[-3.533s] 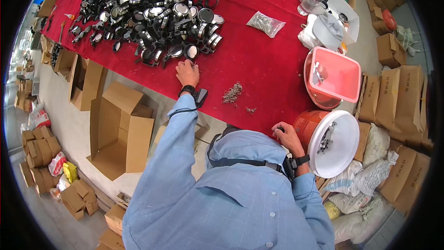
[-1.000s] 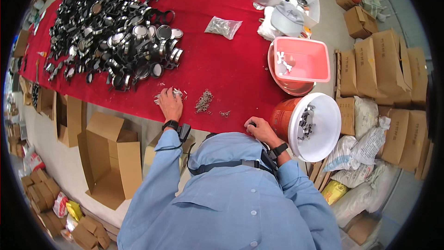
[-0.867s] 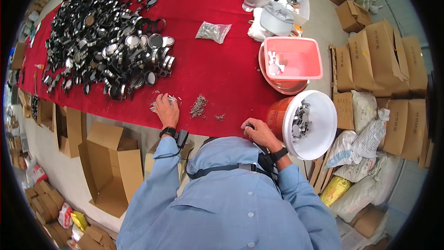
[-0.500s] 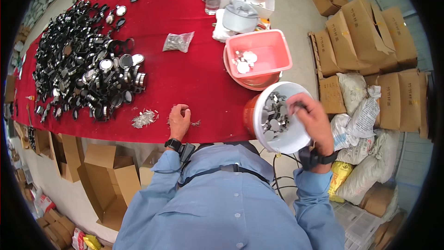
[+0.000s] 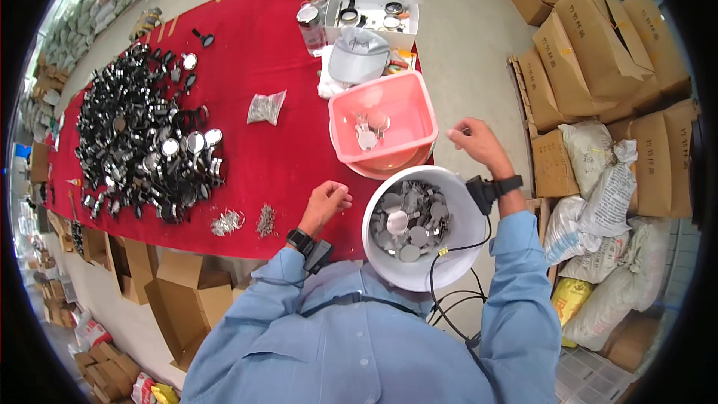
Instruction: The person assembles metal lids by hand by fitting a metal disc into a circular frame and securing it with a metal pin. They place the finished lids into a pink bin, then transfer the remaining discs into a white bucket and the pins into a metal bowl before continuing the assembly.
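The white bucket [image 5: 465, 248] stood close in front of the person, and flat grey metal pieces [image 5: 417, 233] were lying inside it. Seen from this bucket, the right hand [image 5: 482, 147] was at one o'clock, with its fingers bent; I could not tell if it was gripping something. The left hand [image 5: 323, 206], between nine and ten o'clock, was half curled above the red cloth [image 5: 250, 161], and its grip also could not be told. The pink basin [image 5: 385, 96] was at eleven o'clock, and a small metal pile [image 5: 266, 221] at nine.
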`<state>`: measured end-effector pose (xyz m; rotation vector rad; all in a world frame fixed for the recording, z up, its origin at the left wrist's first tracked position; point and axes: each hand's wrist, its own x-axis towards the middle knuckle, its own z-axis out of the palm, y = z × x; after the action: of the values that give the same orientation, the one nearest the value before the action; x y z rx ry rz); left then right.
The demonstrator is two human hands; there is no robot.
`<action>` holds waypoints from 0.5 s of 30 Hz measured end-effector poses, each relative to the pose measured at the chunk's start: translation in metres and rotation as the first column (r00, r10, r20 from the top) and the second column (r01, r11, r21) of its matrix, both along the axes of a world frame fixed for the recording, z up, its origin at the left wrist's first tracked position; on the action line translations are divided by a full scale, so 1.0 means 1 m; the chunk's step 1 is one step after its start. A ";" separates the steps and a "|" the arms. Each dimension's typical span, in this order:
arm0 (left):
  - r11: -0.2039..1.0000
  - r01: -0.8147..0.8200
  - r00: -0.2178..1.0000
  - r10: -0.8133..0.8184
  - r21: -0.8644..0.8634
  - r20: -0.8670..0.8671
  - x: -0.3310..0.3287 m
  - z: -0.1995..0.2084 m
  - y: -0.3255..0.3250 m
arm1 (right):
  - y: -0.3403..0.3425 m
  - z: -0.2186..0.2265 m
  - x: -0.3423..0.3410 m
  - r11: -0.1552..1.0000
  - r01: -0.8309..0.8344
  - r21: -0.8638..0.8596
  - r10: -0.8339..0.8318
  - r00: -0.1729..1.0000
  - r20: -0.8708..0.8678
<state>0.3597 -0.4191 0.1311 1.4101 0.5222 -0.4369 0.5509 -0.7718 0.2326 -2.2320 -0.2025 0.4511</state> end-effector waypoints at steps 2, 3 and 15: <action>1.000 0.011 1.000 -0.012 -0.005 -0.025 0.008 0.015 -0.025 | -0.001 -0.034 0.021 0.998 0.000 -0.065 0.000 1.000 0.007; 1.000 -0.011 1.000 0.011 -0.018 -0.020 0.009 0.022 -0.036 | 0.002 -0.045 0.032 0.990 -0.018 -0.137 0.019 1.000 0.008; 0.996 0.029 0.996 -0.022 0.086 -0.083 -0.026 0.008 -0.047 | 0.043 -0.075 0.066 0.968 -0.022 -0.251 0.027 0.999 0.017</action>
<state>0.3339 -0.4659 0.1388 1.4882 0.5964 -0.4996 0.6168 -0.7293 0.1572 -2.4854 -0.1928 0.4909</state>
